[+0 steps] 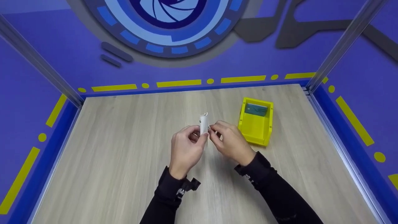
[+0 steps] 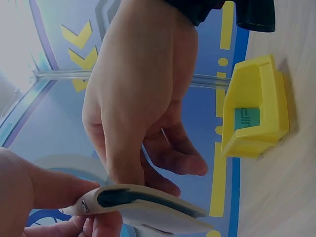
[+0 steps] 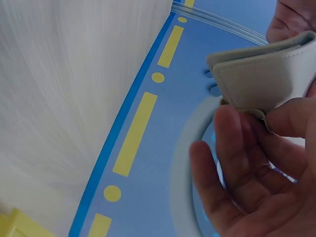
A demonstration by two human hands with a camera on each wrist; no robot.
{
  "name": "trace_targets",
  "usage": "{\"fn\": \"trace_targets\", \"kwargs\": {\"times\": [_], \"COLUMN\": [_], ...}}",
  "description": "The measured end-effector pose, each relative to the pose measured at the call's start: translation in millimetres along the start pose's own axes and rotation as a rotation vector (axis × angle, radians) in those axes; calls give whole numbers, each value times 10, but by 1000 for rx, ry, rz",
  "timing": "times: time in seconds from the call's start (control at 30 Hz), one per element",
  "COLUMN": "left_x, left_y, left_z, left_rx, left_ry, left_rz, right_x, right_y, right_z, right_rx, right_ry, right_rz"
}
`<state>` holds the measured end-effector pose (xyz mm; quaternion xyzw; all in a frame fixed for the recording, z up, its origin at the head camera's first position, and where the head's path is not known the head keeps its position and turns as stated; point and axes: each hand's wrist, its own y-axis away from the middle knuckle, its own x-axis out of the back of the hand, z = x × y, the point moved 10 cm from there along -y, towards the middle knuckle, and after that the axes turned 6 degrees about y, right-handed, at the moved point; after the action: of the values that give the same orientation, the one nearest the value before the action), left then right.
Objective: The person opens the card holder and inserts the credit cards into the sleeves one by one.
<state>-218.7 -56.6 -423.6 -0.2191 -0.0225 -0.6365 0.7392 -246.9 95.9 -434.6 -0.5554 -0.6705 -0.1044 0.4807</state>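
Observation:
A small white wallet (image 1: 203, 123) is held upright on its edge above the table between my two hands. My left hand (image 1: 187, 147) grips its folded side between thumb and fingers. With thumb and fingertips, my right hand (image 1: 231, 141) pinches a small strap (image 3: 254, 112) on the opposite side. The left wrist view shows the wallet (image 2: 163, 205) from its end, folded over with a dark teal layer inside and a metal snap (image 2: 85, 205) near the left thumb. Stitching runs along its edge in the right wrist view.
A yellow open bin (image 1: 271, 119) stands on the wooden table (image 1: 124, 149) to the right, just beyond my right hand. Inside it, a teal card (image 1: 256, 109) leans at the far end. Blue-purple panels (image 1: 161, 74) wall the table's back and sides.

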Motion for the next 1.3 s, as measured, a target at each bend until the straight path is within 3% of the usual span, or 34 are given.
{"fn": "trace_targets", "kwargs": {"times": [0.13,0.37,0.57,0.73,0.97,1.3], "left_x": [31,89,141,129,75,24], "left_y": [-15,-50,-84,-84,-64,-84], "left_z": [8,-93,-248,-322,-342,-449], "left_rx": [-9,40,124,162,210,226], "left_ry": [-5,44,114,125,219,248], "left_rz": [10,6,-19,-83,-201,-207], "right_x": [30,4,-88,-134,-130,-101], "right_y": [1,70,144,175,150,180], "right_z": [35,353,536,532,508,441], "right_rx": [-11,-217,-336,-358,-347,-288], "right_ry": [-55,-298,-352,-458,-608,-697], "right_rz": [12,49,13,-71,-143,-210]}}
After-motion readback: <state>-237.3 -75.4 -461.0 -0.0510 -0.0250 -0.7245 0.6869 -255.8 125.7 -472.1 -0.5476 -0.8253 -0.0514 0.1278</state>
